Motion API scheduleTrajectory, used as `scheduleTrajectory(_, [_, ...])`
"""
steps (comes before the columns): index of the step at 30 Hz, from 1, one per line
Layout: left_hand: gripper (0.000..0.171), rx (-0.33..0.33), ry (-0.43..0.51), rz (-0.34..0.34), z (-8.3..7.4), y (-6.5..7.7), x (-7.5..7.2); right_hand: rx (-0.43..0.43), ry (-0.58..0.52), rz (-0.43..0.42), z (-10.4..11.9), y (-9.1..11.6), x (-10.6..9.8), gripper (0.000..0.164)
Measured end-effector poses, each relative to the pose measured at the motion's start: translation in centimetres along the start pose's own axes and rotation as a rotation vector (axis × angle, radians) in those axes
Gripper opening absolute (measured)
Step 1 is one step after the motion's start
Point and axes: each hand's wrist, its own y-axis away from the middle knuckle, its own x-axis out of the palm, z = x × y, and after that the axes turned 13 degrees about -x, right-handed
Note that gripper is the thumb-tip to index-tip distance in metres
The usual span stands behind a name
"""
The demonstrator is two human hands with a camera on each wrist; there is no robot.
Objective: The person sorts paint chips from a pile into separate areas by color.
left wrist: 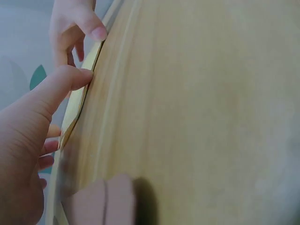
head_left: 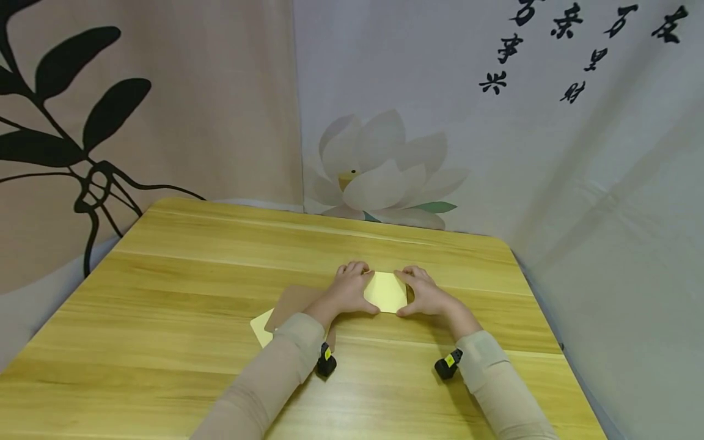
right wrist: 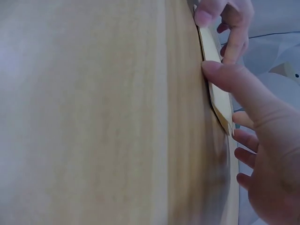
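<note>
A small pale-yellow piece of paper [head_left: 386, 293], its corners looking folded, lies close over the table between both hands. My left hand [head_left: 349, 289] holds its left side, thumb at the near edge and fingers at the far left corner. On the opposite side my right hand [head_left: 426, 296] holds it the same way, thumb near and fingers far. In the left wrist view the paper [left wrist: 83, 89] appears almost edge-on, with both thumbs along its near edge. Seen from the right wrist, a bent corner of the paper [right wrist: 222, 105] lies by the fingers.
Left of the hands, partly under the left forearm, a brown sheet [head_left: 294, 302] overlaps a pale-yellow sheet [head_left: 261, 326]. The wooden table [head_left: 165, 318] reaches back to a printed curtain [head_left: 385, 67]. Each wrist carries a small black camera [head_left: 326, 364].
</note>
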Motion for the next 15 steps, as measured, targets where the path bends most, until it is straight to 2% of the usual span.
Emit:
scheduleTrajectory(9, [0.096,-0.001,0.033,0.009,0.24,0.03,-0.06,0.032,-0.051,0.029,-0.66,-0.03,0.09,0.098])
scheduleTrajectory(15, [0.095,0.022,0.027,-0.004,0.7,0.27,0.05,0.036,-0.011,0.029,-0.37,0.14,0.17,0.1])
